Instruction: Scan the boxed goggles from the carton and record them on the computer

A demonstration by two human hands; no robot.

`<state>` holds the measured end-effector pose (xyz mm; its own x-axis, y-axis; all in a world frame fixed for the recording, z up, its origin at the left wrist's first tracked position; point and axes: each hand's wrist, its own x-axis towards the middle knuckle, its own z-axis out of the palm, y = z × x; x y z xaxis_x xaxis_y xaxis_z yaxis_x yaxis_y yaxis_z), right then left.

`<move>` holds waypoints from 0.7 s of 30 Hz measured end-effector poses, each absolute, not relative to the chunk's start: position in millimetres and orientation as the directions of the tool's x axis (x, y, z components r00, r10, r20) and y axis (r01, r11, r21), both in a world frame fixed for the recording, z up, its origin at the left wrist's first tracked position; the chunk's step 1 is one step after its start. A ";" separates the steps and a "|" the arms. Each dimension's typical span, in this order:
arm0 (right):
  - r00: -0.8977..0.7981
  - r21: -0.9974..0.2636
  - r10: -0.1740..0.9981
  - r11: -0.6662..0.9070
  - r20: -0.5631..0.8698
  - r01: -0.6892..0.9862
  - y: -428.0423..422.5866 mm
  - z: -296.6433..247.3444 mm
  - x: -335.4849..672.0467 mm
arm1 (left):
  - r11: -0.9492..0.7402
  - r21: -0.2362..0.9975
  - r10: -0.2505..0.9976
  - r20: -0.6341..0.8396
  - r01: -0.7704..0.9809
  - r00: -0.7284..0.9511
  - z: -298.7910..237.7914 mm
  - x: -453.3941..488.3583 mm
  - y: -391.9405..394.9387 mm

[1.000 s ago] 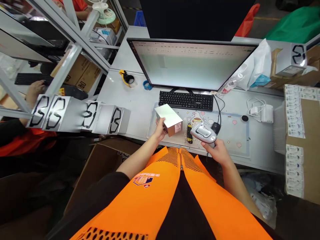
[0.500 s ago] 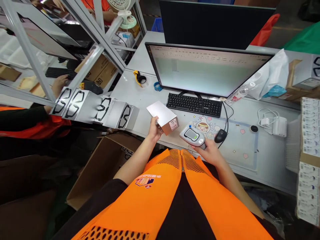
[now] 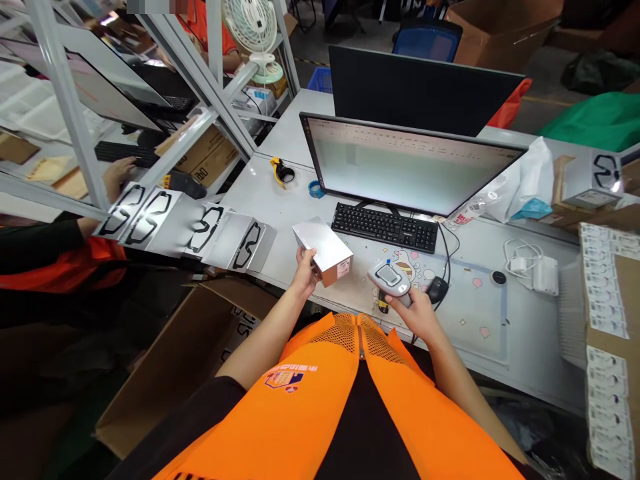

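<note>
Small box (image 3: 326, 244), held at its near-left edge, left hand (image 3: 303, 273)

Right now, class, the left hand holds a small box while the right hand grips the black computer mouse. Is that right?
Not quite: the head view shows the right hand gripping a grey handheld scanner, not the black computer mouse, which lies on the desk mat beside that hand. The left hand does hold a small box.

Bright orange vest (image 3: 295, 427) worn over a black top (image 3: 363, 427) with a short left sleeve (image 3: 215, 400). Holed mesh (image 3: 341, 328) flanks the front zipper (image 3: 361, 343); the left side bears a printed emblem (image 3: 284, 380) (dark blue and red, beside illegible pale lettering (image 3: 297, 367)).
</note>
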<state>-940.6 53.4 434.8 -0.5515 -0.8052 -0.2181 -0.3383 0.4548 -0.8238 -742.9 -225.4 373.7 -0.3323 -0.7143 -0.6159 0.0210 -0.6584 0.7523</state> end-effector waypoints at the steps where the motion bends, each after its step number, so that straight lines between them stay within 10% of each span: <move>1: -0.596 -0.784 -0.767 0.514 -0.239 -0.347 53.2 423.9 -946.2 | -0.626 0.780 -0.741 -0.602 -0.018 -0.299 374.1 -740.9 -227.5; 5: -0.718 -0.640 -0.633 0.685 -0.288 -0.348 49.3 366.2 -963.8 | -0.289 0.887 -0.872 -0.400 -0.360 -0.284 375.5 -723.2 -240.5; 10: -0.833 -0.508 -0.432 0.833 -0.347 -0.220 40.4 300.0 -954.5 | 0.100 0.580 -0.860 -0.358 -0.809 -0.363 375.1 -696.4 -256.9; 21: -0.900 -0.471 -0.315 0.870 -0.302 -0.147 32.4 256.4 -936.9 | 0.271 0.308 -0.795 -0.462 -0.912 -0.392 338.8 -686.7 -270.4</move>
<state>-936.9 32.4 256.4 -0.8995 -0.3153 -0.3024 -0.1466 0.8700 -0.4708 -686.7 -270.4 338.8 -0.3923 -0.7952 -0.4623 -0.9121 0.2710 0.3077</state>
